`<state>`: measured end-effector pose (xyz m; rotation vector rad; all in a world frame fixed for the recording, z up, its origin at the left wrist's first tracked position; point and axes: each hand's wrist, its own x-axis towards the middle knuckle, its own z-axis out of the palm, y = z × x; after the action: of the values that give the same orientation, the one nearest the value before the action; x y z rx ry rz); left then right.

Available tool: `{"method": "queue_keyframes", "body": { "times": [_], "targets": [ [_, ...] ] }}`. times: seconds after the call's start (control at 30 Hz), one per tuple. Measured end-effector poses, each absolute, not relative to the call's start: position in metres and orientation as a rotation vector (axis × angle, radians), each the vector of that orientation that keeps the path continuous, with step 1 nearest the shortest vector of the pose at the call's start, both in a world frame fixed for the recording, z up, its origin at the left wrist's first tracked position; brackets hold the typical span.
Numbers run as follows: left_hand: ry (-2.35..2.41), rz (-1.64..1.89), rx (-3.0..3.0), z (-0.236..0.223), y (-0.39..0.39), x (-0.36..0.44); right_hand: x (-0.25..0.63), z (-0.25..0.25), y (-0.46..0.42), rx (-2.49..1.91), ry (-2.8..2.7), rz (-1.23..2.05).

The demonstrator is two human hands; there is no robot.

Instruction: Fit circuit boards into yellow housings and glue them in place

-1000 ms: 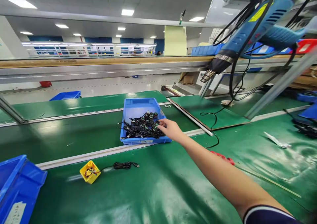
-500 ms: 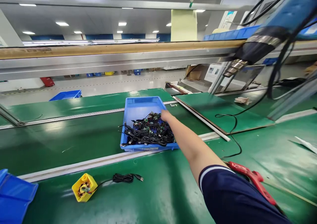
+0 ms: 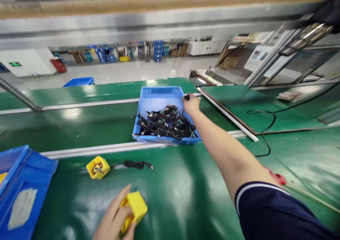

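My left hand (image 3: pixel 113 217) grips a yellow plastic housing (image 3: pixel 138 206) above the green bench, fingers wrapped over its open side. My right hand (image 3: pixel 192 105) is stretched out to the right side of a blue tray (image 3: pixel 156 93), closed on a black cable (image 3: pixel 187 97), of which only a little shows. Inside the tray lies a tangled heap of black cables (image 3: pixel 170 125) with small circuit boards. A second yellow housing (image 3: pixel 102 169) sits on the bench at left, parts visible inside, with a bundled black USB cable (image 3: pixel 135 164) running out of it.
A blue bin (image 3: pixel 39 176) stands at the left edge, something yellow inside. A red-handled tool (image 3: pixel 277 178) lies partly behind my right arm. A power driver (image 3: pixel 305 38) hangs at upper right, below a rail (image 3: pixel 132 24). A white strip (image 3: pixel 228 114) edges a green board.
My left hand has come into view with a yellow housing. My right hand has risen from the cable heap with a black cable. The view has tilted down.
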<state>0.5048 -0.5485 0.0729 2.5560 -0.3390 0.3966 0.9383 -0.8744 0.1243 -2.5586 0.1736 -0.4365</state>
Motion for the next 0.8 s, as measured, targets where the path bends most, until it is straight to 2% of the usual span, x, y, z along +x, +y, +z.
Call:
{"method": "queue_keyframes", "body": {
  "times": [0.1, 0.27, 0.4, 0.47, 0.53, 0.7, 0.8],
  "targets": [
    [-0.454, 0.283, 2.393, 0.055, -0.586, 0.517, 0.893, 0.158, -0.891, -2.418, 0.067, -0.62],
    [-0.284, 0.109, 2.082, 0.031, -0.619, 0.547, 0.756, 0.223, -0.91, -1.695, -0.439, -1.289],
    [-0.187, -0.061, 2.0, 0.028, -0.62, 0.556, 0.644, 0.247, -0.909, -1.521, -0.489, -1.5],
    [-0.173, -0.137, 2.026, 0.03, -0.621, 0.557, 0.611, 0.243, -0.906, -1.535, -0.409, -1.357],
    [-0.141, -0.139, 2.067, 0.032, -0.626, 0.558, 0.596, 0.229, -0.902, -1.555, -0.352, -1.071],
    [0.079, 0.102, 2.134, 0.022, -0.641, 0.565, 0.597, 0.169, -0.884, -1.574, -0.192, -0.183],
    [0.046, 0.174, 2.076, 0.014, -0.64, 0.566, 0.599, 0.137, -0.868, -1.588, -0.136, 0.087]
  ]
}}
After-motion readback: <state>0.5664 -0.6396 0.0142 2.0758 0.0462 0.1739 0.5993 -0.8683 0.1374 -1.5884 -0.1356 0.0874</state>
